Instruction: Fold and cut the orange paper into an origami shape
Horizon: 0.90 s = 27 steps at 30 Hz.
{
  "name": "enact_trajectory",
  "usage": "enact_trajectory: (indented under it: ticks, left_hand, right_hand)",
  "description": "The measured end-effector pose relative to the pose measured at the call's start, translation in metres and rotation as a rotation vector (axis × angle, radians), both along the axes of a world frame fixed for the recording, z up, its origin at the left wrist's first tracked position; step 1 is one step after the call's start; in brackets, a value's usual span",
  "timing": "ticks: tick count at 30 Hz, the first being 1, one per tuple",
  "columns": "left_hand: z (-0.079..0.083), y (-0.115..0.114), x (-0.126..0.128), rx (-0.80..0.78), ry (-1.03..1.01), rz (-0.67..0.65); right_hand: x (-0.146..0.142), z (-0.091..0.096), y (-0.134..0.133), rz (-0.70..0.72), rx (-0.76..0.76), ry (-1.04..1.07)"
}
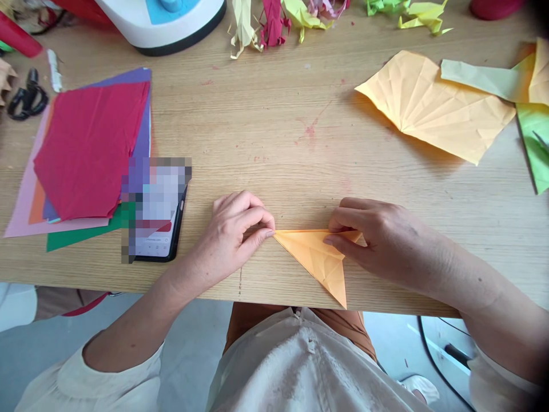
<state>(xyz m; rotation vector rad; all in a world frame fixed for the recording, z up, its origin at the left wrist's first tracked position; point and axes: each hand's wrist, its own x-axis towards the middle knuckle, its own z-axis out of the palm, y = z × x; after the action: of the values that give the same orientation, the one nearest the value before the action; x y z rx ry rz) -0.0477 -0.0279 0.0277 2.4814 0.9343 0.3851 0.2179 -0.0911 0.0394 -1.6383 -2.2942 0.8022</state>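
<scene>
A folded piece of orange paper [323, 257] lies at the table's front edge, its creased flaps forming a triangle whose lower tip points toward my body. The thumb and forefinger of my left hand [238, 229] pinch its left corner. At the upper right, my right hand [371, 234] grips the folded edge, thumb on top of the paper and fingers curled behind. That hand covers the right end of the piece. A phone [156, 234] with its screen lit, partly blurred out, rests left of my left hand.
Coloured sheets with crimson paper [92, 149] on top lie at the left, beside black-handled scissors [28, 97]. A creased orange sheet [437, 109] and green paper [536, 149] lie at the right. Folded paper figures [274, 23] and a white-and-blue appliance [171, 26] stand at the back.
</scene>
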Motion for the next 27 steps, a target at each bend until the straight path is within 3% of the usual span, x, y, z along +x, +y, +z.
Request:
enact_trajectory:
  ticks: [27]
  left_hand:
    - [-0.0064, -0.0097, 0.0088, 0.149, 0.075, 0.089]
  right_hand:
    - [-0.0025, -0.0015, -0.0021, -0.024, 0.042, -0.068]
